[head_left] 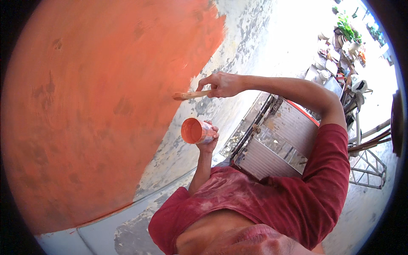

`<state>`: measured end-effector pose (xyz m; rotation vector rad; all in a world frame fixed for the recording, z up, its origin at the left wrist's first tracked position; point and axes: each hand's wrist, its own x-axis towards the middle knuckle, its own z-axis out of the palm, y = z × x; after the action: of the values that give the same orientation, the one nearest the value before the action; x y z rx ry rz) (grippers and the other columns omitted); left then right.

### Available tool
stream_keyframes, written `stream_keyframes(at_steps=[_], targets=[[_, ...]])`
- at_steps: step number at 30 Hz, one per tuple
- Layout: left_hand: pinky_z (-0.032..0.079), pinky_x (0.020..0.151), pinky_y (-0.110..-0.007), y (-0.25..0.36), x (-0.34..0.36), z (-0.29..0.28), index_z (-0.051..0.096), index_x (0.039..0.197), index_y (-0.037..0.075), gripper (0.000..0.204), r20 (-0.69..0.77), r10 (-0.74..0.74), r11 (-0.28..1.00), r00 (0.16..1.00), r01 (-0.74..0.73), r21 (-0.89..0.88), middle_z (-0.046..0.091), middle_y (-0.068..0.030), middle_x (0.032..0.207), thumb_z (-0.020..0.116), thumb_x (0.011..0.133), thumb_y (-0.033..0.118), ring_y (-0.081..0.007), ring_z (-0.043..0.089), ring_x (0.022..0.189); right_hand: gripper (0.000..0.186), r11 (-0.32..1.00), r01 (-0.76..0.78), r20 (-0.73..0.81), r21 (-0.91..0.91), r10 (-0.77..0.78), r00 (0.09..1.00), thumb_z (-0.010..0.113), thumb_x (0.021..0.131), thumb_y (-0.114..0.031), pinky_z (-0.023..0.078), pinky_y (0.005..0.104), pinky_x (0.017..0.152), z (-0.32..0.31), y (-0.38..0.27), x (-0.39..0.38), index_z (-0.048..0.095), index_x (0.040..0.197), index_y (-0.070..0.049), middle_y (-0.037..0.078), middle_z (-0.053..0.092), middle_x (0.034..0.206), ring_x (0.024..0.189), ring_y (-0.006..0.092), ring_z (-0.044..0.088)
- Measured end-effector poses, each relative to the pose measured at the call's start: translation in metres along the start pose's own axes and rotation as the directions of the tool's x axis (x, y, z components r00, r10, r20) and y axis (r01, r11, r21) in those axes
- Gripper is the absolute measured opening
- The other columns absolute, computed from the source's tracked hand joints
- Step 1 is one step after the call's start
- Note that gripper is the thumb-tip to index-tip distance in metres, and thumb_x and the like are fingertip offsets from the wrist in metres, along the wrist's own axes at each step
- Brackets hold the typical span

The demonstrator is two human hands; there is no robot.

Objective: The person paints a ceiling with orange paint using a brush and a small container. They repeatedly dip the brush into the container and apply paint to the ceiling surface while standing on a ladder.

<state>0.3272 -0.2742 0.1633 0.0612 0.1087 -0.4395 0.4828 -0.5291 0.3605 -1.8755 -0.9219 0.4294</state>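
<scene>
My right hand (227, 85) is closed around the handle of a flat paintbrush (194, 94). The brush's orange-stained bristles are at the orange painted wall (106, 93), close to the edge of the paint; whether they touch it is hard to tell. Lower down, my left hand (209, 143) grips a small round paint can (199, 131) from its far side. The can is tilted with its mouth toward the wall, and orange paint coats its inside. Beyond the ragged paint edge runs a bare strip of patchy white and grey wall (242, 46).
Ribbed grey panels in a worn frame (270, 159) stand behind my right arm. Farther right are a heap of mixed household clutter (333, 63), a green plant (348, 29) and a metal lattice frame (369, 170). A pale ledge (102, 231) borders the orange area below.
</scene>
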Motion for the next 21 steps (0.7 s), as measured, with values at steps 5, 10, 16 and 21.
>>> stream_keyframes(at_steps=[5, 10, 16, 21], targets=[[0.051, 0.076, -0.044, 0.005, -0.011, -0.003, 0.053, 0.128, 0.010, 0.061, -0.013, 0.021, 1.000, 1.000, -0.021, -0.010, 0.053, -0.0112, 0.127, 0.069, 0.080, 0.045, -0.0313, 0.050, 0.112, 0.035, 0.958, -0.275, -0.205, 0.081, 0.286, 0.936, 0.059, 0.091, -0.012, 0.043, 0.0256, 0.046, -0.045, 0.057, 0.001, 0.058, 0.126, -0.015, 0.001, 0.060, 0.066, 0.055, 0.0065, 0.052], [0.050, 0.075, -0.043, 0.014, -0.017, -0.009, 0.054, 0.128, 0.010, 0.059, 0.021, 0.085, 0.996, 0.996, -0.085, -0.012, 0.055, -0.0124, 0.127, 0.062, 0.084, 0.049, -0.0335, 0.051, 0.110, 0.034, 0.857, -0.452, -0.467, 0.248, 0.515, 0.719, 0.053, 0.096, -0.014, 0.033, 0.0219, 0.040, -0.096, 0.104, -0.040, 0.051, 0.130, -0.016, -0.002, 0.050, 0.065, 0.050, 0.0049, 0.042], [0.050, 0.074, -0.044, 0.017, -0.024, -0.004, 0.053, 0.128, 0.010, 0.059, 0.002, 0.147, 0.989, 0.989, -0.147, -0.033, 0.054, -0.0122, 0.127, 0.063, 0.083, 0.047, -0.0340, 0.051, 0.108, 0.030, 0.859, -0.300, -0.545, 0.414, 0.498, 0.675, 0.050, 0.095, -0.008, 0.037, 0.0252, 0.034, -0.049, 0.138, -0.023, 0.040, 0.123, -0.016, 0.001, 0.047, 0.069, 0.045, 0.0085, 0.043], [0.050, 0.072, -0.041, 0.024, -0.042, -0.005, 0.049, 0.130, 0.011, 0.065, 0.010, 0.226, 0.974, 0.974, -0.226, 0.031, 0.051, -0.0088, 0.127, 0.069, 0.080, 0.046, -0.0307, 0.052, 0.106, 0.043, 0.931, -0.313, -0.119, 0.187, 0.338, 0.934, 0.050, 0.091, -0.001, 0.053, 0.0372, 0.037, 0.049, 0.071, 0.018, 0.020, 0.120, -0.008, 0.013, 0.057, 0.072, 0.049, 0.0248, 0.064]])
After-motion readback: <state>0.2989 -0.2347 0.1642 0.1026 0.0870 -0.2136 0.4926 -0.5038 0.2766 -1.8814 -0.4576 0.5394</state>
